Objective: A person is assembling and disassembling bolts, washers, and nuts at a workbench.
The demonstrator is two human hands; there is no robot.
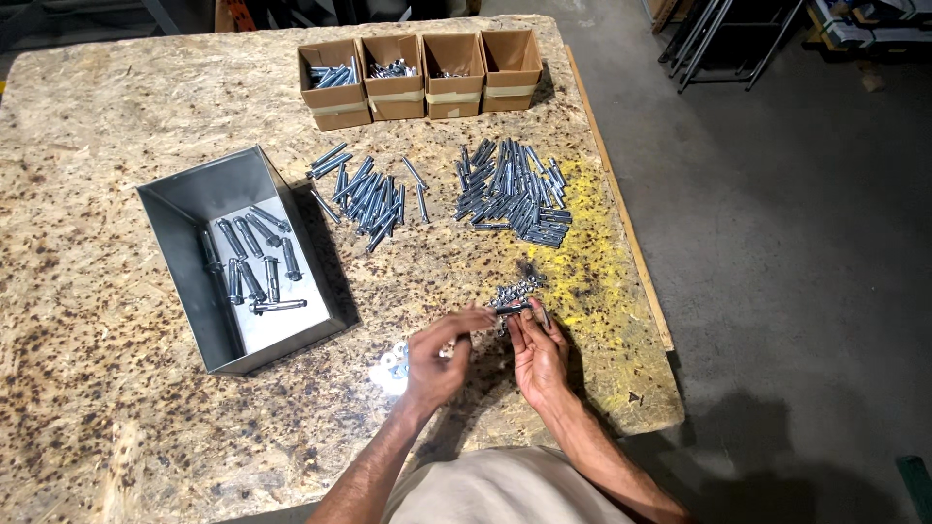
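Both hands meet over the tabletop [116,408] front edge: right hand [540,357] pinches a bolt [513,309] by its shaft, left hand [439,361] fingertips closed at its end, prob. on a small part, can't tell which. To do it well: keep bolt level w/ right, turn only w/ left, stay just above the nut pile [516,288] & washers [392,369]. Surface is rough chipboard w/ yellow paint patch, 2 bolt heaps, grey metal bin [180,199] w/ finished pieces, 4 cardboard boxes [420,76] at back; concrete workshop floor on right.
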